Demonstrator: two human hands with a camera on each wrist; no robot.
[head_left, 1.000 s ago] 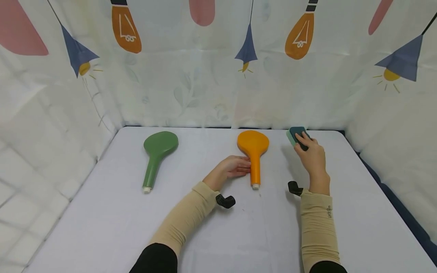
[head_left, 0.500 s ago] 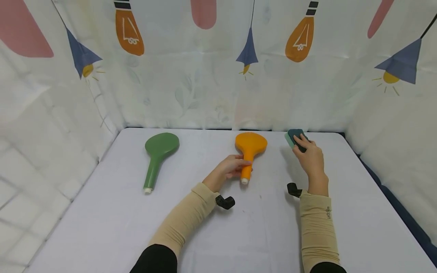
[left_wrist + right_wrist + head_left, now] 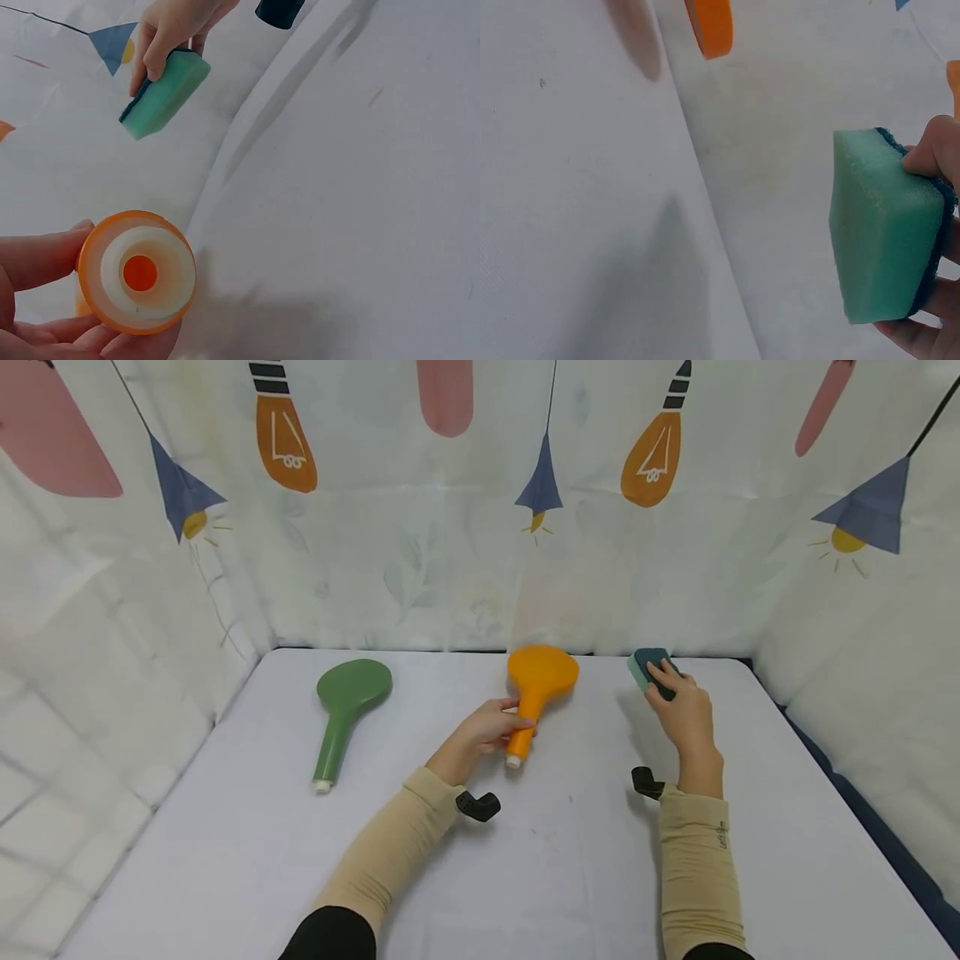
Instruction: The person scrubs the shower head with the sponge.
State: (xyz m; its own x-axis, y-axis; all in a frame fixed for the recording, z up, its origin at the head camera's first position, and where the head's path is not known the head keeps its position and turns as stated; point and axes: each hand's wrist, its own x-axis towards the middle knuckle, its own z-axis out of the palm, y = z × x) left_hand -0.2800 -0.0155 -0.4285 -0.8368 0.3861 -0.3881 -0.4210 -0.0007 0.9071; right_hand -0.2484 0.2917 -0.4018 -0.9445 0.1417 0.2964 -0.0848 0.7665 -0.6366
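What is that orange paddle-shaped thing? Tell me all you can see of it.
The orange shower head looks like smooth matte plastic: a broad rounded head tapering into a round handle. The handle's end shows a white ring insert with an orange centre. The left hand grips the handle, fingers and thumb around it, lifting it tilted above the white table, head toward the back curtain.

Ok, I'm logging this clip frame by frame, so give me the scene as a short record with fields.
left hand: grips the handle of the orange shower head, lifted off the table
right hand: holds the green sponge
idle item: green shower head, lying flat on the left
surface: white table
backdrop: curtain with a lamp print
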